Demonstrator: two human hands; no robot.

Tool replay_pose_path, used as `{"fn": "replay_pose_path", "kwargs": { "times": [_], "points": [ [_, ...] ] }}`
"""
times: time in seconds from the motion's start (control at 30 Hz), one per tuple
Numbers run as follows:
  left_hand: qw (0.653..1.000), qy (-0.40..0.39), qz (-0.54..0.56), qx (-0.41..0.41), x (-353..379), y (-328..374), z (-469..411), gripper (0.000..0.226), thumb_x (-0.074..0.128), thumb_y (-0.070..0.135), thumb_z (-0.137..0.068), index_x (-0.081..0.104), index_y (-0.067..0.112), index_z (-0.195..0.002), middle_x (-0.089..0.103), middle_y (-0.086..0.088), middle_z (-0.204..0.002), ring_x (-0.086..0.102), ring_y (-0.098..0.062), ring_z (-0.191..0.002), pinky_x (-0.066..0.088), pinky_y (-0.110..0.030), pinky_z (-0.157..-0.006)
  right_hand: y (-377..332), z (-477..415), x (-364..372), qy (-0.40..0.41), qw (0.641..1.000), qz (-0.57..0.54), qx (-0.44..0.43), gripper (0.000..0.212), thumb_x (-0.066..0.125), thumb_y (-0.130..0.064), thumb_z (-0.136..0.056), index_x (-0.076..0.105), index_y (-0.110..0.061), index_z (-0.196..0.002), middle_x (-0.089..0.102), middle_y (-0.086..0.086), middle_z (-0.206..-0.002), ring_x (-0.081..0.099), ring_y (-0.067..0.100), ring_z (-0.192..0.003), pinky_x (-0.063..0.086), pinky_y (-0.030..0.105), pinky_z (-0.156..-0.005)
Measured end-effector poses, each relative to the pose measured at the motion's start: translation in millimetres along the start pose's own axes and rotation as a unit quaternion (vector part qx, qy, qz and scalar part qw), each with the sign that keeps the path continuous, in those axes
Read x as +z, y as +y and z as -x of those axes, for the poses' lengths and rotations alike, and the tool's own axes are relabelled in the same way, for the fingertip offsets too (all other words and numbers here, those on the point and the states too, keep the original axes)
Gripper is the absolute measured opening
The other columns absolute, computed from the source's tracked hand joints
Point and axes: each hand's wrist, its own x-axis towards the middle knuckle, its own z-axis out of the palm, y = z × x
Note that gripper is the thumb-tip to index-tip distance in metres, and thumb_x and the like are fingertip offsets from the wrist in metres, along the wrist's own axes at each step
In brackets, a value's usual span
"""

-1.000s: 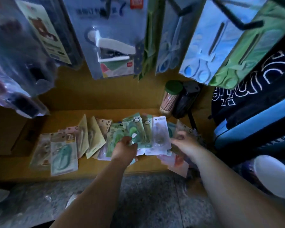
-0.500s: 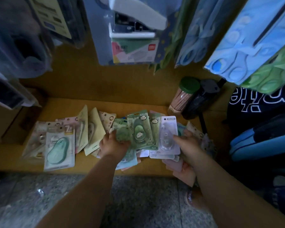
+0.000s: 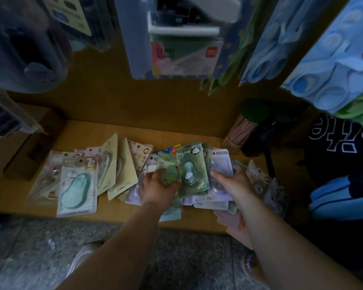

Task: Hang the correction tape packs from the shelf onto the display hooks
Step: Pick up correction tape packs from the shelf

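The left hand has slid a little rightward and the right hand has closed in beside it. The left fingers are curling round the green correction tape packs, pinching them in a fan, while the right thumb and fingers are gripping the pale correction tape pack touching them. Both are hovering over the loose packs lying spread along the wooden shelf, near its front edge. A green-lidded jar is standing at the back right corner, scissors packs are hanging above, and speckled stone floor is showing below.
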Motion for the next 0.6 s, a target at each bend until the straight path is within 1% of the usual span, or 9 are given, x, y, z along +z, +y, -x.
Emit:
{"fn": "replay_pose_path", "kwargs": {
  "times": [0.1,0.13,0.2,0.27,0.33,0.4,0.43,0.5,0.6],
  "points": [
    [0.993,-0.013,0.115,-0.031,5,-2,-2,0.063,0.070,0.035,-0.073,0.047,0.013,-0.126,0.045,-0.016,-0.135,0.050,-0.036,-0.118,0.043,-0.039,-0.100,-4,-2,0,-0.004,1.000,0.006,-0.005,0.047,0.070,-0.019,-0.077,0.053,-0.002,-0.116,0.060,0.010,-0.104,0.060,0.030,-0.104,0.042,0.025,-0.070],
    [0.988,-0.011,0.150,-0.035,8,-1,-1,0.060,0.070,0.032,-0.074,0.048,0.009,-0.125,0.051,-0.017,-0.131,0.053,-0.034,-0.115,0.045,-0.035,-0.095,-3,-3,1,-0.015,1.000,0.005,-0.005,0.044,0.070,-0.018,-0.077,0.054,0.000,-0.114,0.061,0.011,-0.103,0.060,0.031,-0.103,0.043,0.025,-0.068],
    [0.980,-0.007,0.194,-0.039,12,3,2,0.049,0.062,0.025,-0.084,0.048,0.006,-0.126,0.057,-0.011,-0.126,0.054,-0.029,-0.115,0.040,-0.024,-0.086,-5,0,4,-0.042,0.999,-0.001,0.008,0.043,0.069,-0.020,-0.078,0.055,-0.001,-0.114,0.063,0.014,-0.108,0.060,0.031,-0.103,0.046,0.029,-0.073],
    [0.972,0.000,0.230,-0.041,15,9,3,0.050,0.058,0.030,-0.086,0.044,0.009,-0.129,0.056,-0.008,-0.125,0.051,-0.027,-0.119,0.035,-0.022,-0.086,-5,4,11,-0.064,0.998,-0.023,0.015,0.042,0.068,-0.023,-0.079,0.053,-0.007,-0.115,0.062,0.011,-0.110,0.059,0.027,-0.101,0.048,0.031,-0.078],
    [0.967,-0.008,0.254,-0.032,15,14,6,0.074,0.065,0.048,-0.074,0.039,0.012,-0.134,0.055,-0.007,-0.129,0.050,-0.028,-0.122,0.038,-0.028,-0.099,-4,7,18,-0.064,0.997,-0.043,0.002,0.039,0.066,-0.025,-0.081,0.052,-0.012,-0.115,0.061,0.005,-0.106,0.058,0.023,-0.101,0.046,0.028,-0.078],
    [0.971,-0.008,0.237,-0.022,17,10,4,0.108,0.064,0.067,-0.047,0.035,0.015,-0.137,0.054,-0.007,-0.132,0.049,-0.028,-0.123,0.039,-0.041,-0.106,-3,8,23,-0.059,0.996,-0.059,-0.015,0.031,0.065,-0.025,-0.081,0.050,-0.017,-0.108,0.059,-0.001,-0.098,0.056,0.019,-0.099,0.043,0.027,-0.081],
    [0.973,-0.008,0.231,-0.023,20,6,-1,0.116,0.062,0.071,-0.039,0.034,0.017,-0.137,0.054,-0.007,-0.133,0.049,-0.029,-0.124,0.039,-0.044,-0.106,-2,8,25,-0.057,0.997,-0.054,-0.022,0.035,0.067,-0.026,-0.079,0.049,-0.015,-0.108,0.058,-0.002,-0.099,0.056,0.019,-0.101,0.044,0.027,-0.083],
    [0.977,-0.010,0.211,-0.028,22,3,-3,0.113,0.062,0.070,-0.039,0.036,0.018,-0.136,0.055,-0.008,-0.131,0.048,-0.030,-0.124,0.039,-0.046,-0.105,1,8,30,-0.049,0.998,-0.014,-0.044,0.059,0.074,-0.037,-0.067,0.053,-0.013,-0.115,0.061,0.003,-0.111,0.057,0.022,-0.108,0.048,0.033,-0.091],
    [0.977,-0.012,0.209,-0.049,18,3,-6,0.083,0.067,0.053,-0.061,0.042,0.017,-0.131,0.058,-0.011,-0.127,0.051,-0.033,-0.119,0.042,-0.047,-0.103,5,4,37,-0.014,0.993,0.089,-0.082,0.084,0.066,-0.061,-0.042,0.056,-0.019,-0.115,0.059,0.006,-0.118,0.054,0.026,-0.114,0.047,0.042,-0.095]
  ]
}}
